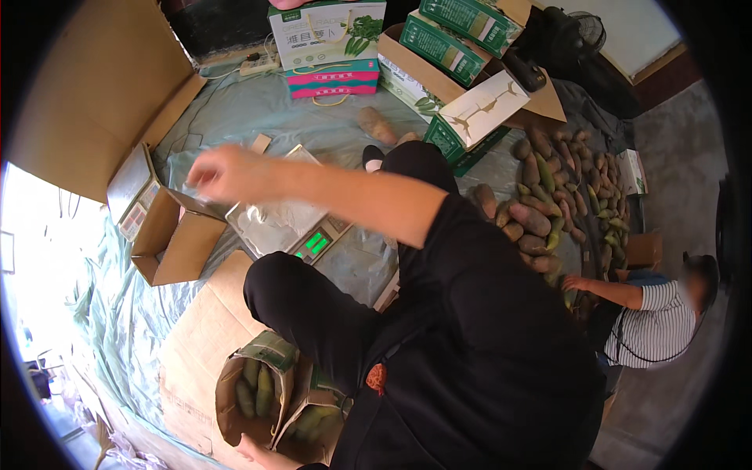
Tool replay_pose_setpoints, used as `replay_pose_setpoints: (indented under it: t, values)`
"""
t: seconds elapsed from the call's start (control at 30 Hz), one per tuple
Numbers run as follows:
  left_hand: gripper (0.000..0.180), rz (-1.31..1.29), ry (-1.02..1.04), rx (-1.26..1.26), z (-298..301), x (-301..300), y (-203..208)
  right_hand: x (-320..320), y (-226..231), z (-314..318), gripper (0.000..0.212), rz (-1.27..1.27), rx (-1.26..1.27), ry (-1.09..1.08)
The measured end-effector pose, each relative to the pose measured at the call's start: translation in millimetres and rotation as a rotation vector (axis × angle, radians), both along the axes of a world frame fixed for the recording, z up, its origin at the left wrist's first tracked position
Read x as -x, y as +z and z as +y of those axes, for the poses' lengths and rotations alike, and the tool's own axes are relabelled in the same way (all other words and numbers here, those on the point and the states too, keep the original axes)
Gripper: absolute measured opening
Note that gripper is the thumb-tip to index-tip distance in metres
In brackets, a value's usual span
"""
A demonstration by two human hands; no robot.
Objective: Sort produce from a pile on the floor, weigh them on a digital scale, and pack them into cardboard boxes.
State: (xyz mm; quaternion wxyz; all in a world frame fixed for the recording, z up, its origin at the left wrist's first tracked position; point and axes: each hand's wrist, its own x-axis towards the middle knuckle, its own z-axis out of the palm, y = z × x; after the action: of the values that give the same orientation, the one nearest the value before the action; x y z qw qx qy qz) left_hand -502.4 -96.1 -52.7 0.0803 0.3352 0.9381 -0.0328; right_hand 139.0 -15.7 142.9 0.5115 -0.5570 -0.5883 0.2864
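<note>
My right arm reaches across to the left, and my right hand (223,174) hangs beside an open cardboard box (190,249). Its fingers look bent but are smeared by motion; nothing shows in them. A scale (270,222) with a lit green display lies under that forearm, its metal pan bare. Low in view, my left hand (262,453) is closed on the lower rim of a cardboard carton (227,407), some fingers hidden. Long green radishes (256,388) stand inside this carton. Right beside it, a second open carton (293,413) also holds green radishes.
A pile of radishes (531,219) spreads to the right, near a person in a striped shirt (648,327). Green and white gift boxes (329,35) and a pink box (333,81) stand at the back. Flattened cardboard (205,325) lies on plastic sheeting. My bent legs sit mid-view.
</note>
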Motion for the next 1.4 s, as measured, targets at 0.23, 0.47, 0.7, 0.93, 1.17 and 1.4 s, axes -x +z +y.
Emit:
replay_pose_setpoints:
  t: [0.23,0.47,0.7,0.93,1.17,1.4]
  values:
    - [0.063,0.096,-0.281,-0.155,57,-58,10,-207,-52,-103,0.032,-0.225,0.121,-0.643]
    - [0.052,-0.551,-0.730,-0.493,138,-207,58,-288,-122,-237,0.044,-0.588,0.752,-1.006]
    - [0.046,-0.827,-1.061,-0.422,123,-405,143,-290,-178,-304,0.073,-0.764,0.972,-1.012]
    - [0.046,-0.730,-1.327,-0.259,108,-480,159,-240,-199,-348,0.093,-0.808,0.956,-0.999]
    - [0.046,-0.743,-1.435,-0.184,112,-499,154,-147,-255,-440,0.086,-0.652,0.998,-1.004]
    - [0.047,-0.699,-1.446,-0.020,94,-525,164,-84,-279,-504,0.032,-0.167,1.513,-0.406]
